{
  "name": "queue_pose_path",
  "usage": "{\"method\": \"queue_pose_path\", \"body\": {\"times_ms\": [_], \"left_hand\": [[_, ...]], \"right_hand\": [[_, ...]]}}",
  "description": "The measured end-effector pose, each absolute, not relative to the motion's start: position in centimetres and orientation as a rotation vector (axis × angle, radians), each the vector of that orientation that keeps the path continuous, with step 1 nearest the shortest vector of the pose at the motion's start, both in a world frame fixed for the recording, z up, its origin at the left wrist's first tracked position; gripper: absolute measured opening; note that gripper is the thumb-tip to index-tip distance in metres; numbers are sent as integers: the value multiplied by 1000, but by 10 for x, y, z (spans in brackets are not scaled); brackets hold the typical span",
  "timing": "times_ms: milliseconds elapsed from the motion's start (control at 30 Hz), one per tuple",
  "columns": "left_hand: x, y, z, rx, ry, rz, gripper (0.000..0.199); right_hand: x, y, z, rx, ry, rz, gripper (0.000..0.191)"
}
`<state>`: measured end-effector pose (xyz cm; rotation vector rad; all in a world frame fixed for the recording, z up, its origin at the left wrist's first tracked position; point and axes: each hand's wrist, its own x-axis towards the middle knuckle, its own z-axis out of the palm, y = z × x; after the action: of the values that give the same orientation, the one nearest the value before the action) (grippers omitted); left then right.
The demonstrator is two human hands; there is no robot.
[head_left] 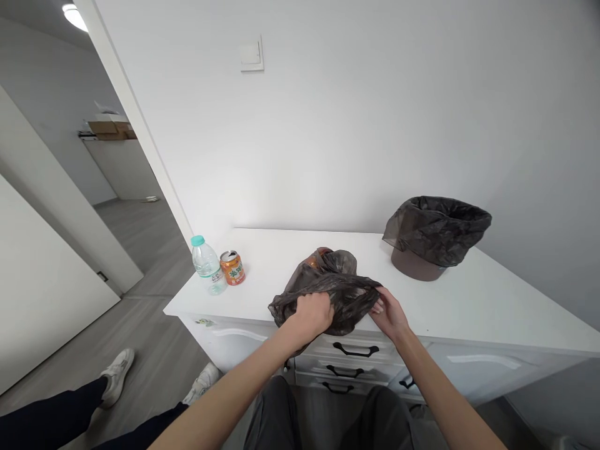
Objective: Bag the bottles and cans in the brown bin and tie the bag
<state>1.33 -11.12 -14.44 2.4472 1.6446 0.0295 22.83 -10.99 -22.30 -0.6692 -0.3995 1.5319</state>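
A thin black plastic bag (344,300) lies bunched near the front edge of the white cabinet top, with something orange showing dimly through its back part. My left hand (315,312) is closed on the bag's near side, fingers curled into the plastic. At the bag's right end, my right hand (388,312) pinches its edge between thumb and fingers. Left of the bag, an orange can (232,269) with an opened top stands upright beside a clear bottle (206,265) with a teal cap.
On the right of the cabinet top (510,306) stands a brown bin (415,265) lined with a black bag. Drawers with black handles face me below. Another person's legs and white shoes (117,377) are at the lower left, near an open doorway.
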Motion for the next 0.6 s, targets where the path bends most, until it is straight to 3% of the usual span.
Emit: {"method": "queue_pose_path", "body": {"times_ms": [133,300,467,600], "left_hand": [[-30,-127,-117,2482,1743,169,44],[-115,-160,-42,2400,1695,611,48],[-179,-183,30,2205,1967,777,53],[-189,-173,47,2150,2145,816,51]], "right_hand": [[228,-111,-222,-665,-391,1521,53],[230,-110,-227,-676,-395,1518,50],[231,-109,-234,-686,-397,1510,52],[232,-109,-235,-693,-407,1522,51]]}}
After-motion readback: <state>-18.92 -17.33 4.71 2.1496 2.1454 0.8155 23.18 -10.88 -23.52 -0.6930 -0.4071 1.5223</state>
